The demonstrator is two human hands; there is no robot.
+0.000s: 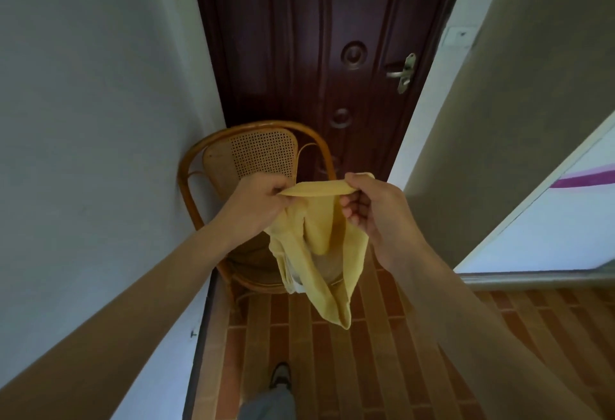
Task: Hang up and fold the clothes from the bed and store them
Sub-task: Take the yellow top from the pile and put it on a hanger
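Note:
A yellow garment (319,253) hangs in the air in front of me, held by its top edge. My left hand (256,203) pinches the left end of that edge. My right hand (369,210) pinches the right end, so the edge is stretched flat between them. The rest of the cloth droops in folds down toward the floor. A white label or lining shows at its lower left.
A cane-backed wooden chair (246,153) stands right behind the garment, against the left wall. A dark carved door (316,53) with a metal handle (402,71) is shut behind it. A white door (549,206) opens at right. Brick-patterned floor (382,369) and my shoe (281,374) lie below.

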